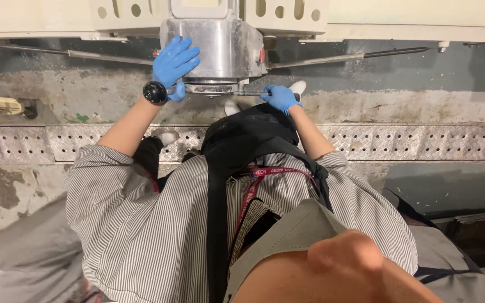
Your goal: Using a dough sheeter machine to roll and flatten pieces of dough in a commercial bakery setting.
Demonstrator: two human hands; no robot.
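The left hand (174, 64), gloved blue, lies open and flat against the side of a shiny metal housing (220, 50). The right hand (279, 97) is closed around a thin metal tool (248, 93) at the housing's lower edge.

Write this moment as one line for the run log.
left hand: flat on metal housing | right hand: grips thin tool under housing | gloves: blue
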